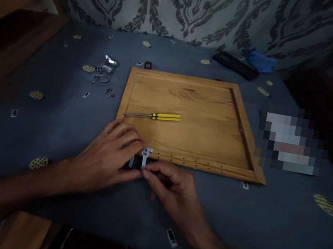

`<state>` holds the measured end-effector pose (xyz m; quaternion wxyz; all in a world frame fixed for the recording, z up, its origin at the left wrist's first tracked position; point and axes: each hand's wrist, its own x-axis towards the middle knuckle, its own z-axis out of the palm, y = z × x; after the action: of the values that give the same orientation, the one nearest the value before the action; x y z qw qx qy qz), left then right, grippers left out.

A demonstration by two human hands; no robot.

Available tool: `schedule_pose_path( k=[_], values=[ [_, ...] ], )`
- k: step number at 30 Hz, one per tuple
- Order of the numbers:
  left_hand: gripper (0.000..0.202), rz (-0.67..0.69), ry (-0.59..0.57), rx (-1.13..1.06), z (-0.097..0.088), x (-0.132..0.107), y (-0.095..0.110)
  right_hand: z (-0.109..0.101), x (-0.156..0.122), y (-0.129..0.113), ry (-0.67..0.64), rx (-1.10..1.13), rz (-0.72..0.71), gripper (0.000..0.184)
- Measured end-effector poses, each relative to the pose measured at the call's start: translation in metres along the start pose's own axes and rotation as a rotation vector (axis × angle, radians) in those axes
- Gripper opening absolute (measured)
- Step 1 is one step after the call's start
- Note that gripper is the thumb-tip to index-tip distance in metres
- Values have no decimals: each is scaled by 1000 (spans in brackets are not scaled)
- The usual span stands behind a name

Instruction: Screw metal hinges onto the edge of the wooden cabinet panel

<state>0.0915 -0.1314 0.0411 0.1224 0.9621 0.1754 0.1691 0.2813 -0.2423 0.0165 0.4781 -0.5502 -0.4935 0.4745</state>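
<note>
A small silvery metal bracket point(144, 157) sits at the front edge of a framed wooden panel point(178, 96), left of a row of small holes in its front rail. My left hand point(110, 149) curls over the panel's near-left corner, its index finger and thumb closed about the bracket's top and bottom. From the right, my right hand point(178, 186) pinches the bracket's lower end between thumb and fingers. Another strip of metal shows just left of it, partly hidden by my left hand. On the panel lies a screwdriver point(166, 117) with a yellow and black handle, its shaft pointing left.
Several loose screws point(109, 92) and shiny metal fittings point(107, 67) lie left of the panel on the grey-blue patterned cloth point(66, 124). Behind it are a black case point(235, 65) and a blue cloth point(262, 62). A blurred-out item point(289, 142) lies at right.
</note>
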Motion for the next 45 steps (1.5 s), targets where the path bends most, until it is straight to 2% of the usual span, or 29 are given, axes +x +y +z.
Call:
schedule_pose_path(
  k=[12, 20, 30, 45],
  values=[
    [35, -40, 1, -27, 0, 1, 3, -2, 0, -2, -18, -106, 17, 20],
    [35, -89, -9, -54, 1, 1, 6, -5, -4, -3, -20, -190, -72, 20],
    [28, -105, -23, -34, 0, 1, 7, -5, -6, -5, 3, -357, -254, 19],
    [31, -172, -6, -60, 4, -2, 8, -6, -7, -7, 1, -350, -282, 24]
  ],
)
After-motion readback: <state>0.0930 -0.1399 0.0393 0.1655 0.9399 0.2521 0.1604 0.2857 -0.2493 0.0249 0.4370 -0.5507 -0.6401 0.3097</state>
